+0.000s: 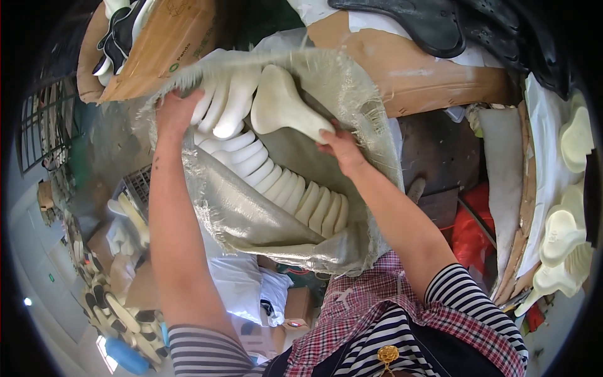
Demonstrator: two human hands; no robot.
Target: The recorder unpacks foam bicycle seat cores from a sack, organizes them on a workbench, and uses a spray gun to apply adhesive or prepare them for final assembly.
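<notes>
A woven sack (251, 223) with frayed edges lies wide open before me, holding a curved row of white foam pads (267, 176) shaped like bike saddles. My right hand (342, 147) pinches the narrow nose of one bike saddle pad (276, 103), its broad end against the pads at the far side of the sack. At the sack's left rim is my left hand (179, 113), closed on the fabric beside the upright pads; its fingers are partly hidden.
Beyond the sack stand cardboard boxes (402, 75), with black saddle-shaped parts (427, 25) on the right one. More pale saddle pads (561, 235) hang at the far right, near a red bag (471, 223). White plastic bags (235, 283) lie below the sack.
</notes>
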